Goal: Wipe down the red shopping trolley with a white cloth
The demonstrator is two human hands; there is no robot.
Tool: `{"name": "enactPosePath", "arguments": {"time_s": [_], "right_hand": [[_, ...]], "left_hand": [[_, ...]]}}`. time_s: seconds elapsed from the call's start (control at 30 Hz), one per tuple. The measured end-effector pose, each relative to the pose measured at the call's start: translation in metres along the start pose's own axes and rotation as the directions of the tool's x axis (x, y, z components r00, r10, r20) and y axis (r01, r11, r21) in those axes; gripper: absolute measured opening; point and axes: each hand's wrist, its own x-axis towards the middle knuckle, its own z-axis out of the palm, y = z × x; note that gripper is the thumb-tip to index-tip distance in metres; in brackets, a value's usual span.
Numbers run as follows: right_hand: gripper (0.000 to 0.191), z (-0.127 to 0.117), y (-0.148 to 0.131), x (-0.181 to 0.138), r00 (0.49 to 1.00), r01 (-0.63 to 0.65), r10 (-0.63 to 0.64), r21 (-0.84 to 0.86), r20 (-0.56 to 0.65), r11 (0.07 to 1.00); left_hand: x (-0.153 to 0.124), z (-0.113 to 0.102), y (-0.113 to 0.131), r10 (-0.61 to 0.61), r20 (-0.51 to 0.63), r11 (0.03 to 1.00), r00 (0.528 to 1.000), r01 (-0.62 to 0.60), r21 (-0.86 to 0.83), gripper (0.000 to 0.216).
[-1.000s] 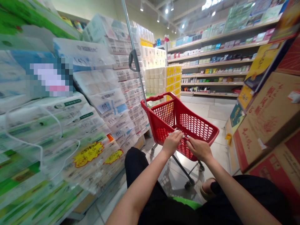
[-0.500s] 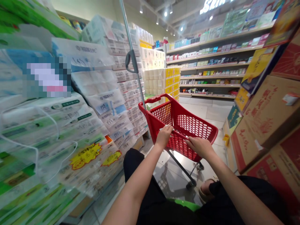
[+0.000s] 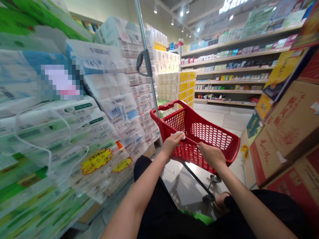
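Observation:
A red plastic shopping cart (image 3: 214,134) with pierced sides stands before my knees, its basket slightly tilted in view. My left hand (image 3: 172,143) is closed over the near rim, pressing a small white wad (image 3: 182,135), tissue or cloth, against it. Further right along that same rim, my right hand (image 3: 211,154) is wrapped round the edge, its fingertips partly hidden. A metal pole (image 3: 142,30) with a grey hooked grip (image 3: 145,63) rises at the cart's handle end.
Wrapped tissue packs (image 3: 107,96) are stacked high on the left, with a white cable (image 3: 50,156) hanging over them. Cardboard cartons (image 3: 286,122) line the right side. Behind the cart are yellow-and-white packs (image 3: 186,84) and stocked shelves (image 3: 229,68). A dark cart wheel (image 3: 208,198) is beside my foot.
The cart and surroundings sit slightly further right in view. My left hand has shifted a little along the rim towards the handle end, and more of the white wad shows. My right hand keeps its hold.

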Motion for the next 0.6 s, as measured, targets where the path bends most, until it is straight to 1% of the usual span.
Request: {"name": "enactPosePath", "arguments": {"time_s": [0.07,0.13,0.2,0.23,0.3,0.33,0.4,0.43,0.47,0.53,0.6], "right_hand": [[0.042,-0.001,0.005,0.000,1.000,-0.012,0.012,0.010,-0.003,1.000],[0.041,-0.002,0.007,-0.001,1.000,-0.023,0.023,0.027,-0.013,0.999],[0.041,-0.002,0.008,-0.001,0.999,-0.032,0.033,0.044,-0.021,0.999],[0.040,-0.002,0.007,-0.001,0.999,-0.039,0.040,0.049,-0.023,0.998],[0.039,-0.002,0.006,0.000,0.999,-0.047,0.048,0.050,-0.022,0.998],[0.039,-0.002,0.006,0.000,0.999,-0.048,0.049,0.049,-0.019,0.998],[0.036,-0.003,0.005,0.000,0.999,-0.050,0.051,0.049,-0.013,0.998],[0.035,-0.004,0.005,0.000,0.999,-0.050,0.051,0.051,-0.009,0.997],[0.033,-0.005,0.005,-0.001,0.999,-0.049,0.050,0.055,-0.003,0.997],[0.029,-0.007,0.005,-0.002,0.999,-0.047,0.046,0.068,0.009,0.997],[0.027,-0.009,0.005,-0.003,0.999,-0.041,0.040,0.082,0.021,0.996]], "left_hand": [[0.005,-0.013,-0.023,-0.077,-0.035,0.996,0.996,0.078,0.033,0.046],[0.011,-0.024,-0.041,-0.146,-0.078,0.987,0.986,0.150,0.050,0.043],[0.014,-0.025,-0.046,-0.192,-0.124,0.979,0.974,0.198,0.045,0.039],[0.014,-0.023,-0.042,-0.198,-0.138,0.978,0.971,0.205,0.037,0.038],[0.011,-0.010,-0.023,-0.167,-0.137,0.985,0.976,0.170,0.014,0.038],[0.008,-0.002,-0.010,-0.122,-0.113,0.992,0.986,0.123,0.001,0.040],[0.004,0.014,0.020,0.022,-0.047,0.999,0.999,-0.023,-0.030,0.045],[0.002,0.020,0.032,0.090,-0.021,0.995,0.996,-0.091,-0.043,0.046],[0.001,0.024,0.042,0.123,-0.012,0.991,0.992,-0.124,-0.051,0.046],[0.003,0.025,0.050,0.137,-0.005,0.989,0.991,-0.137,-0.058,0.044],[0.008,0.018,0.044,0.084,-0.009,0.995,0.996,-0.085,-0.059,0.042]]}}
